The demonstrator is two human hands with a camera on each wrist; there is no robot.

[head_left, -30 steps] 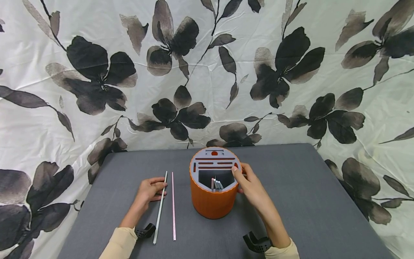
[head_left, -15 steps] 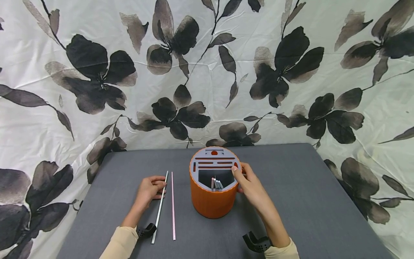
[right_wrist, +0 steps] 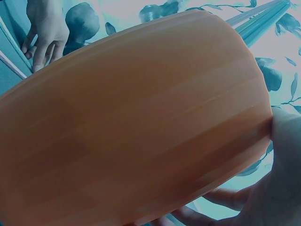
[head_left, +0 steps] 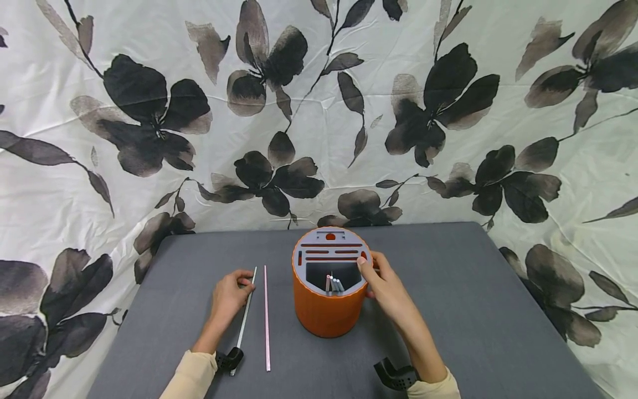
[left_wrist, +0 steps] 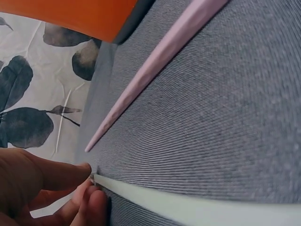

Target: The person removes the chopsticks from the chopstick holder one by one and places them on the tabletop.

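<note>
In the head view my left hand (head_left: 230, 296) pinches the far end of a slim white straw-like stick (head_left: 245, 321) between thumb and fingers. The left wrist view shows the fingertips (left_wrist: 84, 169) right at the tip of this white stick (left_wrist: 155, 202). Just right of it lies a pink stick (head_left: 267, 321) of similar length, which nothing touches. My right hand (head_left: 386, 282) grips the right side of a round orange desk organizer (head_left: 326, 316), thumb on the grey slotted top and fingers round the wall. Several thin sticks (head_left: 335, 284) stand in its large front compartment.
Dark grey cloth covers the table (head_left: 473, 310). A white floral-print sheet (head_left: 349, 138) hangs behind its far edge. A black wrist mount (head_left: 229, 360) on the left arm overlaps the near part of the white stick; another mount (head_left: 396, 374) is on the right wrist.
My left fingers have drawn in from lying spread around the white stick to a pinch at its far end. The stick has shifted slightly left. The right hand and organizer stay put.
</note>
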